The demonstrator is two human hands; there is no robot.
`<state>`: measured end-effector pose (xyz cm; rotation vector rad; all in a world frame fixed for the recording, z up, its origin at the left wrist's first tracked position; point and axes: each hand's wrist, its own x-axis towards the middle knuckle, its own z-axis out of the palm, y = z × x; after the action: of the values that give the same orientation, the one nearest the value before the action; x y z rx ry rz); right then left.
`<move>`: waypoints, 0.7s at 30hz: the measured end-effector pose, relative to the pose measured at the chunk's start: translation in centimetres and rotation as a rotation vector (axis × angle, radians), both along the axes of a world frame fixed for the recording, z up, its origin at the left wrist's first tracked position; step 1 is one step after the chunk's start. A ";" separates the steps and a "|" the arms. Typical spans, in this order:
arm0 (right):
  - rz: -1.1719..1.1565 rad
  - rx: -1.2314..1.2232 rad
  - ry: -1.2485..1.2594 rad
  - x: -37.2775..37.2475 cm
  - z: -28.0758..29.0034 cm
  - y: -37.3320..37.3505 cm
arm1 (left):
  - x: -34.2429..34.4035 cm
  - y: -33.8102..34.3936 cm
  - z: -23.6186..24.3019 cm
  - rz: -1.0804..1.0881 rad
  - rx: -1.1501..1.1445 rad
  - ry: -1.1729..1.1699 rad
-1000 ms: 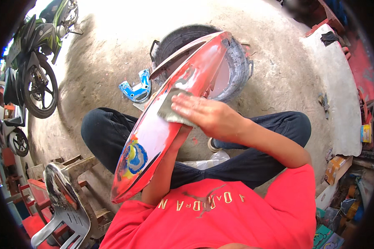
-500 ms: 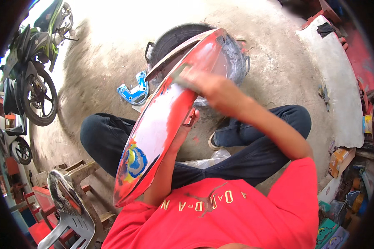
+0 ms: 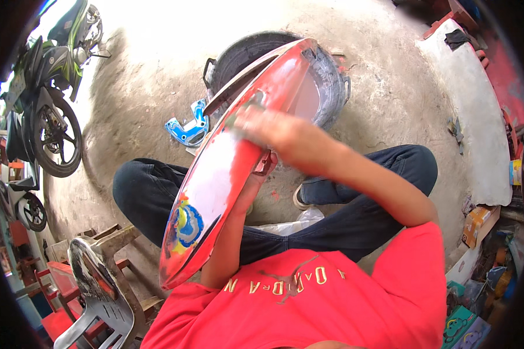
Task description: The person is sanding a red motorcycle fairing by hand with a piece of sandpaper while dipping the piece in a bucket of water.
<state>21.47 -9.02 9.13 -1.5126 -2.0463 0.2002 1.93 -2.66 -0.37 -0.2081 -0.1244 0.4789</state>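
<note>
A long, curved motorcycle body panel (image 3: 211, 168) slants across my lap, its far end over a dark round basin (image 3: 333, 110). Its surface is red with a pale pinkish-white patch and a multicoloured patch near its lower end. My left hand (image 3: 261, 174) is closed at the panel's right edge, supporting it from underneath; most of those fingers are hidden. Blurred by motion, my right hand (image 3: 268, 131) presses a small grey-green piece, seemingly sandpaper (image 3: 231, 121), flat on the panel's upper middle. Cloudy liquid shows in the basin beside the panel.
A blue-and-white U-shaped part (image 3: 189, 129) lies on the concrete floor left of the basin. Motorcycles (image 3: 55, 125) stand at the left. A worn grey plastic chair (image 3: 108, 308) is at lower left. Boxes (image 3: 478, 225) and clutter line the right side, by a pale slab (image 3: 471, 104).
My right hand has slid down and left along the panel with the grey-green piece. The panel and my left hand stay nearly in place.
</note>
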 end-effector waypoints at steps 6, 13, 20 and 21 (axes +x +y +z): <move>0.158 0.092 0.020 -4.8 2.3 -2.0 | 0.0 -1.9 -2.1 0.134 -0.375 -0.271; 0.051 0.115 -0.149 -2.6 1.1 -1.1 | 0.4 -1.2 -1.9 0.133 0.130 0.406; -0.112 0.033 0.002 1.0 -0.5 -0.6 | 0.6 -0.2 0.2 -0.036 0.168 0.017; -0.041 0.020 0.018 -0.7 0.8 -1.0 | 0.2 0.0 -0.6 -0.033 0.137 0.036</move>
<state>20.78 -9.98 9.91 -1.5338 -1.9950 0.1763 2.16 -2.63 -0.99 -0.0672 -0.1182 0.4397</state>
